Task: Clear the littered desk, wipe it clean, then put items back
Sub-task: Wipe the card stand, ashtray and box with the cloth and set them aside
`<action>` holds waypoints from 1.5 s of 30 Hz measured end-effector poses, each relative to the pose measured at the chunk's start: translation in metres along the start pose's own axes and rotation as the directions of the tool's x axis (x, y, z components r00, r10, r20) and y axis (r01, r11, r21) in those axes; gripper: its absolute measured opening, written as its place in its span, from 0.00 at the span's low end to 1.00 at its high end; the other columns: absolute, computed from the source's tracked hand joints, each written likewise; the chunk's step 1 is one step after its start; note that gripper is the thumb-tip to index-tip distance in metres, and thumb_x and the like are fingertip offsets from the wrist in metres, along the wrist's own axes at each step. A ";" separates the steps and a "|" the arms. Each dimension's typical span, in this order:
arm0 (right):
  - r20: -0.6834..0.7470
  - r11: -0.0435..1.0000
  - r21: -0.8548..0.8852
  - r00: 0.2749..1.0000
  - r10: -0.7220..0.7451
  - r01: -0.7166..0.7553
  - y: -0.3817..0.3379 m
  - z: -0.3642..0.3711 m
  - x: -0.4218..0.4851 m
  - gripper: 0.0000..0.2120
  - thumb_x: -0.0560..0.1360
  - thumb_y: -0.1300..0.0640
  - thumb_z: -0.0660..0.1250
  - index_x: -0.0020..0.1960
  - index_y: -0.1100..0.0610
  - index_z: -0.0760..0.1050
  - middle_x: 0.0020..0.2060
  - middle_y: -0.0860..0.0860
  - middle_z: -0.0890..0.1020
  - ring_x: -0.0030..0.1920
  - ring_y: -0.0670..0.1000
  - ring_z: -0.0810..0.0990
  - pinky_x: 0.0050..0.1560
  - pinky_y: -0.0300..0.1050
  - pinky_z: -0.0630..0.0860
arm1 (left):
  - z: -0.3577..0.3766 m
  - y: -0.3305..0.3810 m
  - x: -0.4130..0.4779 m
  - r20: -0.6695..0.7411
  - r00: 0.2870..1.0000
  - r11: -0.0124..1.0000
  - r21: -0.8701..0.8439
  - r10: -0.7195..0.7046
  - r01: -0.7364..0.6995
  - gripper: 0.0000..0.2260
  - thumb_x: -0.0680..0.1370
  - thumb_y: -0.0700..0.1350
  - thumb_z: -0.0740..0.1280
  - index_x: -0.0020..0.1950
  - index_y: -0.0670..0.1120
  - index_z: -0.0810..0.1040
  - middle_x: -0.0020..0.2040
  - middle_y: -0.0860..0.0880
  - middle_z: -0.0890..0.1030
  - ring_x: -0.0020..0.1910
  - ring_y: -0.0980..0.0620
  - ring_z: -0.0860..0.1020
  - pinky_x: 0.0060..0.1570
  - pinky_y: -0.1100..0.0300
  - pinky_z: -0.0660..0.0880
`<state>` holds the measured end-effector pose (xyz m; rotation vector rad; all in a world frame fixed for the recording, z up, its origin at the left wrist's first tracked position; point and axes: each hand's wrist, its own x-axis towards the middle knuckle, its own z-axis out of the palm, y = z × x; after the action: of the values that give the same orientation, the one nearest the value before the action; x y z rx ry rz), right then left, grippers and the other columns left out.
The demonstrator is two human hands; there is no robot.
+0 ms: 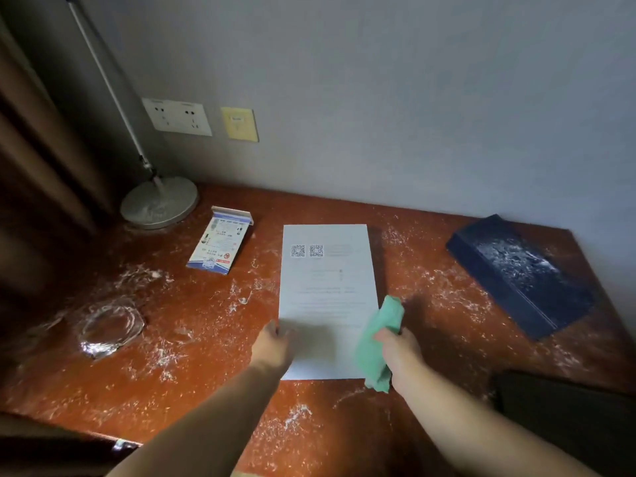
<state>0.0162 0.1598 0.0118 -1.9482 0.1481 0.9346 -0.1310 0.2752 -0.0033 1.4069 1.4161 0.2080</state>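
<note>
A white printed sheet of paper (327, 287) with two QR codes lies in the middle of the reddish-brown desk (206, 373), which is streaked with white powder. My left hand (273, 347) pinches the sheet's lower left edge. My right hand (401, 351) grips a green cloth (380, 342) over the sheet's lower right edge. A dark blue folder (519, 273), dusted with powder, lies at the right. A small printed card stand (218, 242) sits left of the sheet. A clear glass ashtray (110, 325) sits at the left.
A lamp with a round grey base (160, 203) stands at the back left below wall sockets (177, 117). A brown curtain (38, 160) hangs at the far left. A black object (568, 414) sits at the desk's front right corner.
</note>
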 end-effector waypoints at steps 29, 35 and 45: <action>0.252 0.723 0.683 0.963 -0.099 -0.104 -0.120 -0.082 -0.145 0.17 0.79 0.59 0.54 0.51 0.69 0.76 0.44 0.65 0.78 0.44 0.63 0.76 0.57 0.60 0.67 | -0.046 0.179 -0.143 -0.496 0.241 0.153 -0.212 0.834 -0.965 0.06 0.72 0.53 0.64 0.45 0.52 0.75 0.48 0.61 0.82 0.56 0.62 0.78 0.51 0.70 0.73; 0.391 0.686 0.687 0.918 -0.070 -0.240 -0.105 -0.065 -0.137 0.17 0.77 0.62 0.52 0.36 0.68 0.74 0.56 0.68 0.78 0.40 0.58 0.77 0.64 0.57 0.68 | -0.039 0.196 -0.135 -0.447 0.520 0.542 -0.088 0.728 -0.835 0.14 0.70 0.54 0.63 0.31 0.45 0.77 0.42 0.50 0.83 0.54 0.56 0.79 0.44 0.59 0.72; 0.051 0.873 0.461 0.978 -0.202 0.156 -0.095 -0.058 -0.128 0.04 0.72 0.66 0.63 0.45 0.63 0.75 0.39 0.60 0.80 0.37 0.57 0.78 0.35 0.46 0.75 | -0.048 0.201 -0.120 -0.371 0.398 0.382 -0.117 0.839 -0.917 0.21 0.75 0.48 0.63 0.22 0.49 0.65 0.22 0.55 0.63 0.23 0.59 0.59 0.24 0.67 0.56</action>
<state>0.0016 0.1330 0.1785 -1.4501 0.1142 0.7860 -0.0774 0.2623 0.2292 1.7885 0.5729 1.3204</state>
